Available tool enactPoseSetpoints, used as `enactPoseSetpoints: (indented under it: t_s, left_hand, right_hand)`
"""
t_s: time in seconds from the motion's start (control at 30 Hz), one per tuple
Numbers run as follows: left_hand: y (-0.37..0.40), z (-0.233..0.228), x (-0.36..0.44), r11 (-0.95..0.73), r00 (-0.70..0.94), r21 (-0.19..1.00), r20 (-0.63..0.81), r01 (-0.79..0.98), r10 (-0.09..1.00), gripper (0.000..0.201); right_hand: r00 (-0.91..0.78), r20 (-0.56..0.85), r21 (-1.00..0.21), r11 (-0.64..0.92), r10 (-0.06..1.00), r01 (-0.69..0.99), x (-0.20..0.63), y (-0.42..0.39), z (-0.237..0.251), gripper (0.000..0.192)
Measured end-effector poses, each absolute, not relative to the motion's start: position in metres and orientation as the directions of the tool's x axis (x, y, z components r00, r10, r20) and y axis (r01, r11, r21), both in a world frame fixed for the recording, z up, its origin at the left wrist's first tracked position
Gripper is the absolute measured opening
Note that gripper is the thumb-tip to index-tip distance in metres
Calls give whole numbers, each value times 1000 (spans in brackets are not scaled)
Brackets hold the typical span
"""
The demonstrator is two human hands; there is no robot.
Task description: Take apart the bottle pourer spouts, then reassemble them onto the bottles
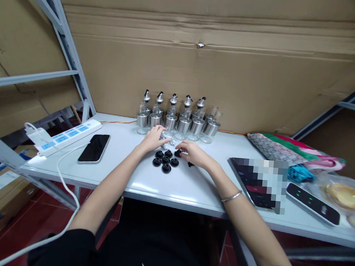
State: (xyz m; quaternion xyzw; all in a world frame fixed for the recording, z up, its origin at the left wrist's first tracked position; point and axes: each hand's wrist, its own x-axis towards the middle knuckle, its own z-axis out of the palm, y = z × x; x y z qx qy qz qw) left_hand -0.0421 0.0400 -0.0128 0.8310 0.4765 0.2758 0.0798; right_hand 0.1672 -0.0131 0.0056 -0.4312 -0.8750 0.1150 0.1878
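My left hand (153,140) reaches over a small cluster of shiny silver spout parts (172,142), its thumb and fingers apart. Whether it touches them I cannot make out. With bent fingers my right hand (193,154) holds a black rubber stopper (178,153) by the table surface. Several more black stoppers (166,160) stand grouped between my forearms. Another small black piece (190,164) lies partly hidden under my right hand. Behind my hands stand two rows of glass bottles with steel sleeves (183,125); those at the back left carry silver pour spouts (174,99).
On the left of the white table (167,189) lie a phone (94,148) and a power strip (69,136) with a white cable. To the right are a tablet (250,184), a black-topped device (312,204), coloured fabric and bagged food. Cardboard (206,78) stands behind.
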Motion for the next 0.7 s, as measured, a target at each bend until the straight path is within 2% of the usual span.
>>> enactPoseSetpoints:
  t_s: [0.07,0.13,0.3,0.4,0.53,0.6,0.7]
  left_hand:
    - [39,-14,-42,-520,411,354,342,777,845,51]
    - [39,-18,-41,-523,414,324,349,788,840,51]
    - [42,-26,-36,-584,393,314,499,749,772,42]
    - [43,-20,-32,-657,355,315,644,685,678,27]
    - [22,8,-23,-764,239,288,835,577,495,15]
    - [-12,24,-17,-828,218,259,886,498,409,15]
    - [-84,33,-15,-894,178,253,925,371,336,12]
  right_hand:
    - [-569,169,-360,587,805,725,166,-16,7,29]
    - [-566,135,-352,573,813,740,164,-17,8,29]
    - [-569,109,-413,558,815,720,160,-19,9,30]
    - [-560,138,-430,559,817,709,159,-18,7,31]
    - [-532,193,-405,561,825,722,162,-15,3,32]
    - [-529,214,-409,567,821,715,162,-14,3,31]
    - [-548,213,-438,581,809,686,162,-16,5,30]
